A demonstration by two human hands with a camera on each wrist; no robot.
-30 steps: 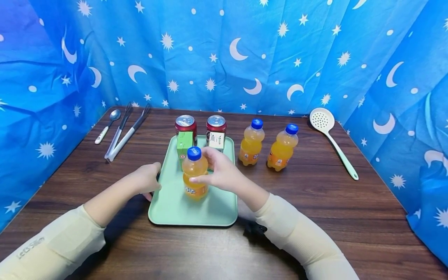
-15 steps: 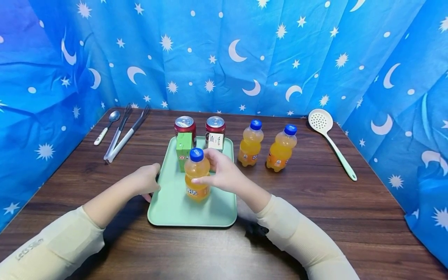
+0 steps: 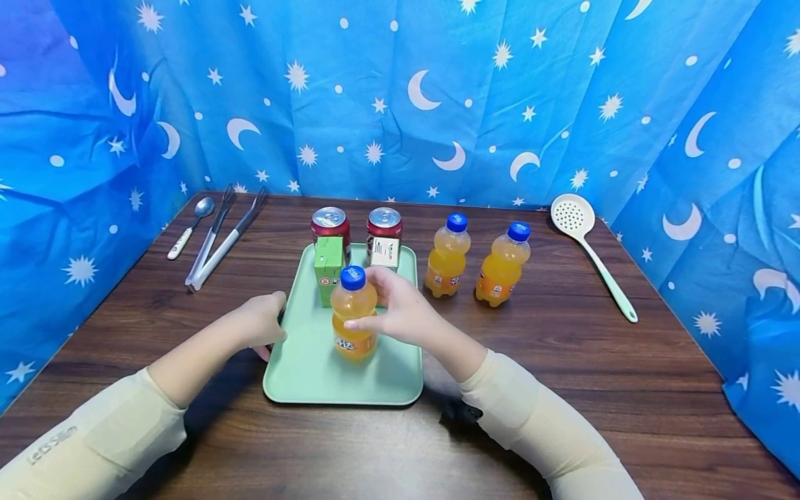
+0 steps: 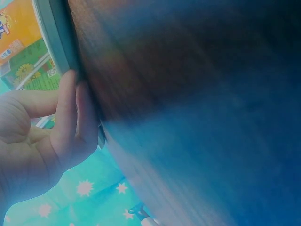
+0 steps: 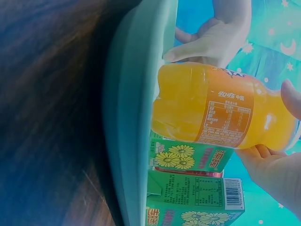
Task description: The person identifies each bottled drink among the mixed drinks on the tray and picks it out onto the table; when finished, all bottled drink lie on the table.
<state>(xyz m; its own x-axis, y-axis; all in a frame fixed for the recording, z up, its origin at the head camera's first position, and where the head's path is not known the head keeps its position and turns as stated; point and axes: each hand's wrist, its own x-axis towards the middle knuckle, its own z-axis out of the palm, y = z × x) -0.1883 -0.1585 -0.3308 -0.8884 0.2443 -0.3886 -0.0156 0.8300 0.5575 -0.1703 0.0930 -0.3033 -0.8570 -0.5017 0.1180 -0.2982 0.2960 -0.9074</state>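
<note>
My right hand (image 3: 403,309) holds an upright bottle of orange soda (image 3: 350,305) with a blue cap, thumb on its near side and fingers behind. In the right wrist view the bottle's base meets the light green tray (image 5: 134,94) or sits just over it; I cannot tell which. My left hand (image 3: 259,321) grips the tray's left edge; the left wrist view shows its fingers (image 4: 67,101) against the rim. Two drink cartons stand on the tray beyond the bottle: a green carton (image 3: 328,267) and a pale-topped carton (image 3: 385,251), partly hidden by my right hand. Both show green sides in the right wrist view.
Two red cans, one left (image 3: 330,221) and one right (image 3: 385,221), stand behind the cartons. Right of the tray are two more orange soda bottles, a nearer-left one (image 3: 447,257) and a farther-right one (image 3: 502,267). A slotted skimmer (image 3: 584,232) lies far right; a spoon (image 3: 190,228) and tongs (image 3: 219,253) lie left.
The soda bottle and my right hand have shifted slightly to the right and toward me over the tray. My left hand stays on the tray's edge.
</note>
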